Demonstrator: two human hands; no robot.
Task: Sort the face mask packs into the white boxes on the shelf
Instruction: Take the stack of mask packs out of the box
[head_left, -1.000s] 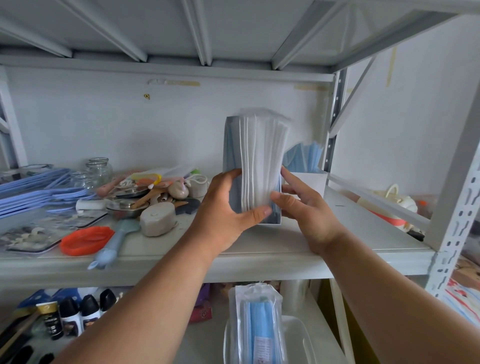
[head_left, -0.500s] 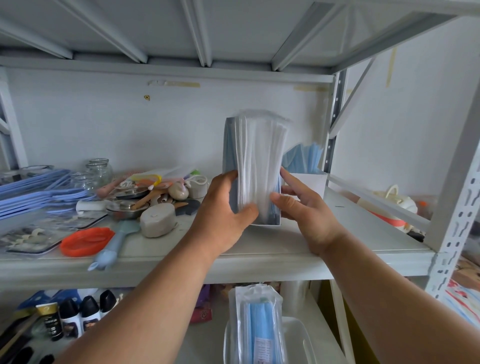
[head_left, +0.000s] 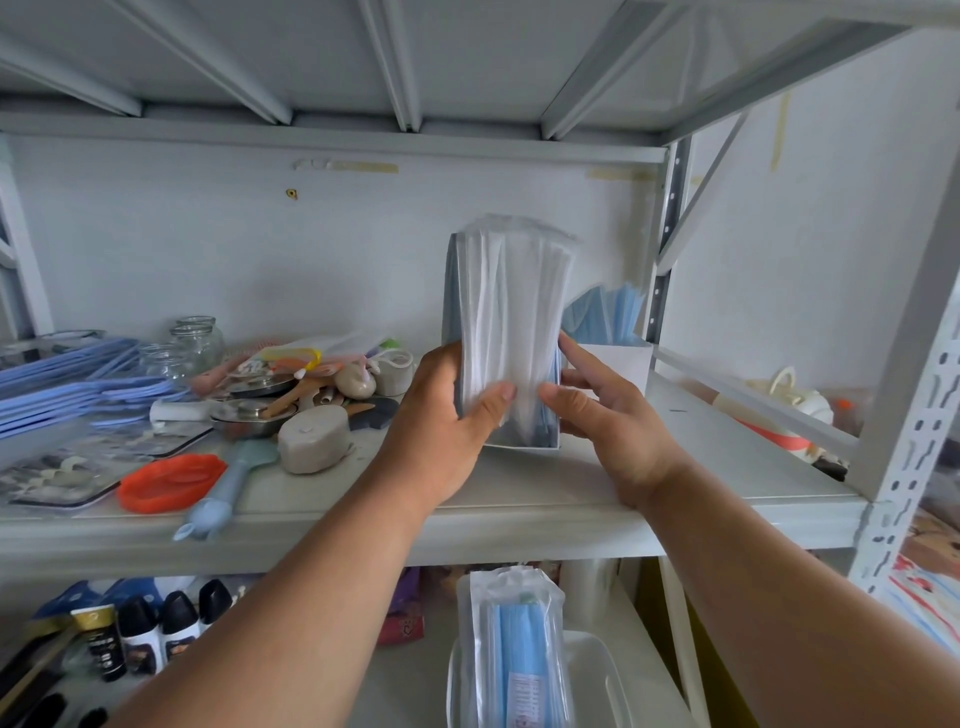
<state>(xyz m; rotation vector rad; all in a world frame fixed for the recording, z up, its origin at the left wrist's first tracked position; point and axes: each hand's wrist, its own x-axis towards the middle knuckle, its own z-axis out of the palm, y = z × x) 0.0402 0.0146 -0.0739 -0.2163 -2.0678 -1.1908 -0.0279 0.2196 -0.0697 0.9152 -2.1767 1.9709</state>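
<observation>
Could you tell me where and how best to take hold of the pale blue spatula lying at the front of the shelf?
Judging by its pose, grip the pale blue spatula by its narrow handle, which points toward the shelf's front edge, coming from the front and above. The broad blade end lies close to the grey oval stone, leaving less finger room there.

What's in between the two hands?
In the head view, an upright stack of white mask packs stands between the left hand and the right hand, its base in a white box.

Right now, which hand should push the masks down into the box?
Probably the left hand: it already grips the white mask packs standing in the white box. The right hand only steadies them.
</observation>
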